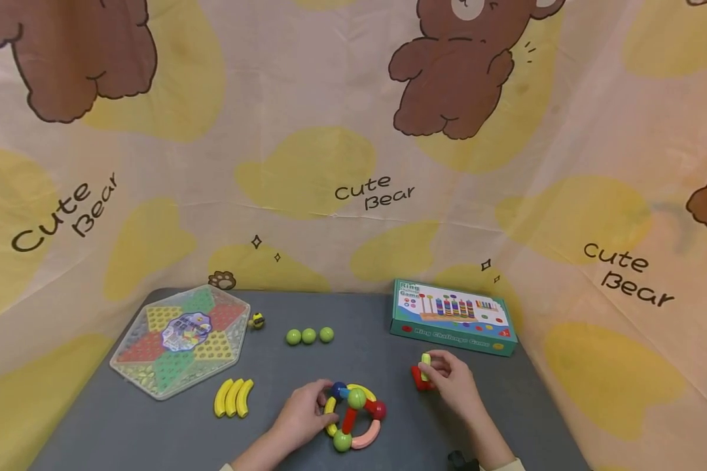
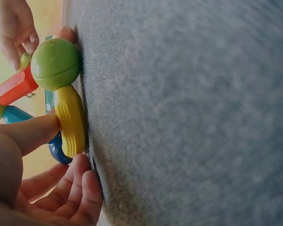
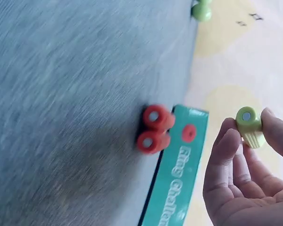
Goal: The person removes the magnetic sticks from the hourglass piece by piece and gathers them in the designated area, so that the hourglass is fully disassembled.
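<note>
**Free room and obstacles on the surface**

The grey surface [image 1: 365, 320] has open room in the middle, between the three green balls [image 1: 309, 335] and the game box [image 1: 452, 317]. On the left, the hexagonal board [image 1: 179, 340] and the yellow curved pieces [image 1: 233, 397] block the way. The ball-and-stick figure [image 1: 353, 415] fills the near centre. Two red sticks [image 1: 419, 378] lie just beside the right hand [image 1: 455, 379]. The cloth wall closes the far side.

Both hands [image 1: 299, 413] [image 1: 455, 378] seemingly curled, pinching
</note>
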{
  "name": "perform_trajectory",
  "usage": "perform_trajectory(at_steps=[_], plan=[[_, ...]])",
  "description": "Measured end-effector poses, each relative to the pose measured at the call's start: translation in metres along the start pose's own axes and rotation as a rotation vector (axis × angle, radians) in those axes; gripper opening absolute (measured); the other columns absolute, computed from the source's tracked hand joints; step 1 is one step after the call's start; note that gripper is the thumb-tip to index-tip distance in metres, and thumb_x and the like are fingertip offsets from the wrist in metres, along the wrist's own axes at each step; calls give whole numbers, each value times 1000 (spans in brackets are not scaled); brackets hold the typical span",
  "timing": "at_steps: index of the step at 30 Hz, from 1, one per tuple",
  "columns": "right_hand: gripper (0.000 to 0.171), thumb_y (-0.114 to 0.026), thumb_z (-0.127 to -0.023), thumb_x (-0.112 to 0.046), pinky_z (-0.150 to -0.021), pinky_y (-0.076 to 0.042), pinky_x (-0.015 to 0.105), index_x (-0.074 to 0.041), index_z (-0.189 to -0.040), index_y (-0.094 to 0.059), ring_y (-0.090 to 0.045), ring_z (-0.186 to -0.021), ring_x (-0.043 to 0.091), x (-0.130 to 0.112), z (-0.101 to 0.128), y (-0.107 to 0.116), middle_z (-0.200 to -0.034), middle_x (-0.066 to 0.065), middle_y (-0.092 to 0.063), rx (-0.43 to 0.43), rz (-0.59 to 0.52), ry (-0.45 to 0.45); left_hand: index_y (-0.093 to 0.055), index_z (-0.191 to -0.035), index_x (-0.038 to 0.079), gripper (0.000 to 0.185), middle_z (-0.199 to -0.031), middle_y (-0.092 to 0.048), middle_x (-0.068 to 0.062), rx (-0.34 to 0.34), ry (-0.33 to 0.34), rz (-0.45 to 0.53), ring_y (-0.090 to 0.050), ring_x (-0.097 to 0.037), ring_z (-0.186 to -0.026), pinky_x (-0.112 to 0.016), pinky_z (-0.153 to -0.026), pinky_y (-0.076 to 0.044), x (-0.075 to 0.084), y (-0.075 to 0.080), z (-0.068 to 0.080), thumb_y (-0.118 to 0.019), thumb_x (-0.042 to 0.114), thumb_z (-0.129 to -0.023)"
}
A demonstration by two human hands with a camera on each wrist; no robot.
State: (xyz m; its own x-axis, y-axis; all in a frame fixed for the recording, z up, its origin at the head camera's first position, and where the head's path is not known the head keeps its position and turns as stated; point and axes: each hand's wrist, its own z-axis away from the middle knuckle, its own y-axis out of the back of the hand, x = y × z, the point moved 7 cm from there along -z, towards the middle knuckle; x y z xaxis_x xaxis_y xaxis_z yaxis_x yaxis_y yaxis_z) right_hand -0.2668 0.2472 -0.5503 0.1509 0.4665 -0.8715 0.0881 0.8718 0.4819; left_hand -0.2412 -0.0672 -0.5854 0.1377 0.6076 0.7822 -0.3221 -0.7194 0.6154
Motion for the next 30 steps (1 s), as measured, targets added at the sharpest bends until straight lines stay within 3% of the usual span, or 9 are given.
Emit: perform_trajectory(at_steps=[10, 15, 19, 30], plan=[[37, -76, -91, -26, -65, -52, 28, -2, -119, -70, -63, -80, 17, 20, -11, 21, -95, 7, -74, 55, 187, 18, -64, -128, 4, 48, -87, -56, 0, -40, -6, -23, -51, -9, -67, -24, -56, -43, 6, -1, 1, -81, 18, -85], [39, -76, -91, -29, -63, -51, 30, 1, -114, -70, -60, -77, 19, 31, -18, 23, -91, 8, -72, 30, 287, -6, -63, -129, 5, 51, -88, -56, 1, -40, 2, -34, -50, -10, -68, -25, -58, -43, 7, -2, 1, -82, 19, -84], [37, -77, -90, -28, -65, -52, 31, 1, -111, -71, -60, -79, 19, 38, -21, 21, -91, 7, -71, 12, 315, -32, -62, -130, 6, 51, -89, -56, 1, -50, 12, -29, -51, -10, -69, -25, -58, -43, 7, -3, 1, -82, 18, -84], [32, -75, -92, -27, -66, -54, 32, 1, -108, -72, -60, -76, 18, 38, -20, 18, -91, 7, -71, 18, 292, 7, -62, -130, 6, 51, -89, -56, 0, -57, 8, -22, -52, -10, -69, -26, -58, -43, 5, -1, 0, -82, 18, -84]])
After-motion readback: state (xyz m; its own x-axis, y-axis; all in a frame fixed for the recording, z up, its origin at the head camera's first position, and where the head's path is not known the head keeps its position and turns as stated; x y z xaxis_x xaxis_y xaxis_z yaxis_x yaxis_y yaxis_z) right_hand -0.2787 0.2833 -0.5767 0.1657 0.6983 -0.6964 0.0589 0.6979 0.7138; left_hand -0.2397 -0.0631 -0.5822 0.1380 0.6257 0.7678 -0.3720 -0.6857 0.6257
